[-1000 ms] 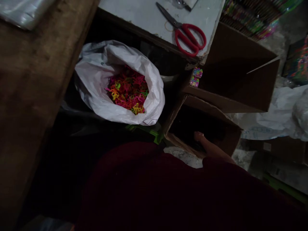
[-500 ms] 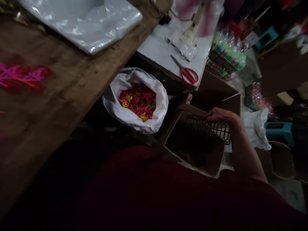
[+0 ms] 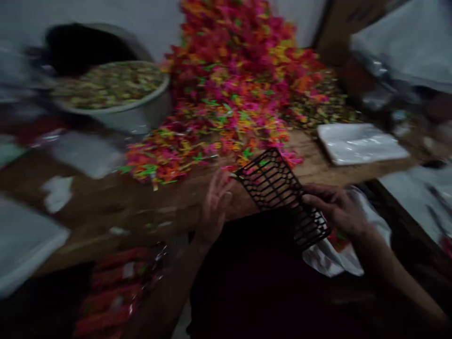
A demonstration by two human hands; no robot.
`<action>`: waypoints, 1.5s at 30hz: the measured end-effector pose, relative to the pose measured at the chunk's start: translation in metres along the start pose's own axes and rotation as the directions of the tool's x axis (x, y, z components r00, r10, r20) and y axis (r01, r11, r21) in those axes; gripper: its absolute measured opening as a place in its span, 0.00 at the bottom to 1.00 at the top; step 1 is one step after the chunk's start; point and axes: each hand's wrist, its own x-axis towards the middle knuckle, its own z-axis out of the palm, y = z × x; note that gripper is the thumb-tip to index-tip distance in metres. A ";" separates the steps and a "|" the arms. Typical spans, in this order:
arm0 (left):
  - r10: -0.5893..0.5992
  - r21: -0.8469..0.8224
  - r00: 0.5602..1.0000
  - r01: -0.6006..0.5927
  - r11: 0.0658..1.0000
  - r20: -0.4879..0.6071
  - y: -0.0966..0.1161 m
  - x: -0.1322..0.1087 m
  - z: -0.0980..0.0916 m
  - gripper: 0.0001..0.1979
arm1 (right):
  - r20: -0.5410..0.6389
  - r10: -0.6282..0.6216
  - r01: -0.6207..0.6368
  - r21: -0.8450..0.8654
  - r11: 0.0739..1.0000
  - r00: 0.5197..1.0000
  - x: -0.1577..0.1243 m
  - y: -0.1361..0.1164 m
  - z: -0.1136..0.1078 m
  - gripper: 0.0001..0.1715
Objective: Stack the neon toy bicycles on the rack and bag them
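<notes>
My right hand [image 3: 334, 209] grips a dark plastic lattice basket [image 3: 271, 181] by its near right side. The basket is tilted in front of my body, at the edge of the wooden table [image 3: 307, 160]. Beside its left end is my left hand [image 3: 216, 202], fingers stretched and apart, with nothing held in it; whether a fingertip touches the basket is too blurred to tell. Beyond the basket rises a large heap of small pink, orange, yellow and green plastic pieces [image 3: 233, 94], spilling toward the table's front edge.
At the back left stands a tub [image 3: 141, 113] full of small yellowish pieces. A stack of clear plastic bags [image 3: 363, 143] lies right of the heap. Packed red bundles [image 3: 116, 282] sit below the table's edge at left. A white sack [image 3: 370, 212] is behind my right forearm.
The view has swung left to the heap on the table. My right hand has lifted the basket from the cardboard box and brought it before me. My left hand has come into view.
</notes>
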 end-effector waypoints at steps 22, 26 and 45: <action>-0.029 0.446 0.861 0.292 0.846 -0.508 -0.095 -0.020 -0.083 0.39 | 0.155 -0.477 0.363 -0.850 0.382 0.865 0.154 0.069 0.128 0.16; -0.012 0.556 0.857 0.345 0.756 -0.515 -0.098 -0.011 -0.060 0.42 | 0.118 -0.519 0.370 -0.832 0.414 0.846 0.148 0.066 0.123 0.15; 0.094 0.701 0.988 0.018 0.713 -0.121 -0.091 -0.009 -0.121 0.32 | 0.076 -0.434 0.437 -0.281 0.855 0.898 0.141 0.033 0.165 0.15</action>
